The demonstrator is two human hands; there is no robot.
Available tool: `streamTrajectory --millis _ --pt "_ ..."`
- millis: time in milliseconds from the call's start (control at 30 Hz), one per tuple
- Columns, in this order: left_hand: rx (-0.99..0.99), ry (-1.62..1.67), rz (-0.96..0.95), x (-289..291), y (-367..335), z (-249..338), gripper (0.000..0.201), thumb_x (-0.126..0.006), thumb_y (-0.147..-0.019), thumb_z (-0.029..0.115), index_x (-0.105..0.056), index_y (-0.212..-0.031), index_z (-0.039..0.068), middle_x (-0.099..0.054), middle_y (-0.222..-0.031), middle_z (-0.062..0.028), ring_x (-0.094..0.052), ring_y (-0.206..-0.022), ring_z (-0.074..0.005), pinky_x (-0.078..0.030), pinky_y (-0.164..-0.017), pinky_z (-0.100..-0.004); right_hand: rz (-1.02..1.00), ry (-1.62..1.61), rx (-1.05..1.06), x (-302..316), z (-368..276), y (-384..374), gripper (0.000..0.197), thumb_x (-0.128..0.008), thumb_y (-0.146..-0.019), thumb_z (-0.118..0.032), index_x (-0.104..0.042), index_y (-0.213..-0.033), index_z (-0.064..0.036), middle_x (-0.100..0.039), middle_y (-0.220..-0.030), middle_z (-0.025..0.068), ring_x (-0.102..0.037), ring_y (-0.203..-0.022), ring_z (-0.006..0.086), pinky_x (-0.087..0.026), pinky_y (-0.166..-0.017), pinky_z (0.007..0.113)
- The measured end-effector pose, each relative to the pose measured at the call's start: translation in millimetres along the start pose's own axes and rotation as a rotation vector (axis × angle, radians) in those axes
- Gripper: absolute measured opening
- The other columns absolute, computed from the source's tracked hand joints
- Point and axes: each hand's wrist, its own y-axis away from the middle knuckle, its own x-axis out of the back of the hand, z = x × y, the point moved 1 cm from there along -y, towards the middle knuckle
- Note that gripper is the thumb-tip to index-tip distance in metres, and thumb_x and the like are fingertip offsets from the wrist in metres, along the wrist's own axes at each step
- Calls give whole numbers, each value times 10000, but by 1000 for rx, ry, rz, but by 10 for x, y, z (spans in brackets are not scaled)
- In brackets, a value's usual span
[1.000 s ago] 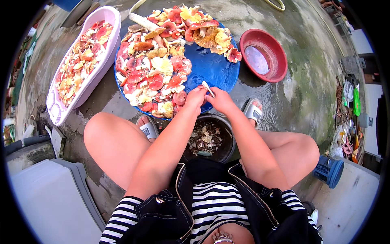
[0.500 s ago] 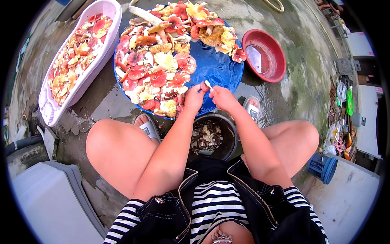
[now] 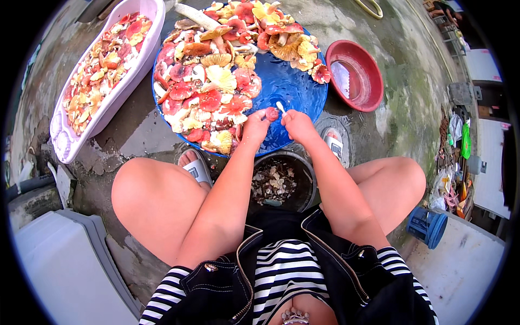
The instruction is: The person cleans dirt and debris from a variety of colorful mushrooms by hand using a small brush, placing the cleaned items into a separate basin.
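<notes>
My left hand [image 3: 256, 127] pinches a small red mushroom [image 3: 272, 114] over the near edge of a round blue tub [image 3: 287, 86] of water. Close beside it, my right hand [image 3: 298, 125] grips a slender white piece [image 3: 280, 106] pointing up and away. I cannot tell whether that is a mushroom stem or a small tool. Red and yellow mushrooms [image 3: 208, 100] are heaped over the tub's left and far side, with blue water showing at the right. Below my hands, between my feet, a dark bucket [image 3: 309, 187] holds pale and brown scraps [image 3: 275, 181].
A long pink basin [image 3: 103, 122] full of mushrooms lies at the left. At the tub's right stands a red basin [image 3: 374, 81]. A blue bucket [image 3: 428, 226] is by my right knee, a grey-white box [image 3: 65, 271] at the lower left. The concrete floor [image 3: 143, 138] is wet.
My hands have drawn slightly apart. The red mushroom in my left hand and the white piece in my right now show more plainly.
</notes>
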Motion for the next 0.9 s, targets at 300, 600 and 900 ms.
streamTrajectory --millis 300,600,900 --pt "60 -139 -14 42 -78 6 246 -656 -930 141 -701 -1134 11 -719 -1046 -39 -630 -957 -98 -482 -882 -262 176 318 143 72 30 36 303 -504 -987 -270 -654 -938 -11 -660 -784 196 -655 -625 307 -514 -635 429" --pt "-200 -874 7 -88 237 588 345 -623 -929 383 -727 -1012 65 -693 -860 -192 -690 -795 -296 -522 -754 -411 404 24 250 270 224 150 253 -544 -967 -248 -700 -937 -51 -712 -886 172 -687 -843 355 -532 -768 424" --pt "270 -157 4 903 570 1363 199 -579 -985 226 -660 -969 45 -623 -767 1 -539 -578 -76 -400 -481 -206 315 -24 237 176 306 130 271 -580 -946 -303 -710 -924 -67 -683 -806 173 -666 -777 339 -508 -719 430"
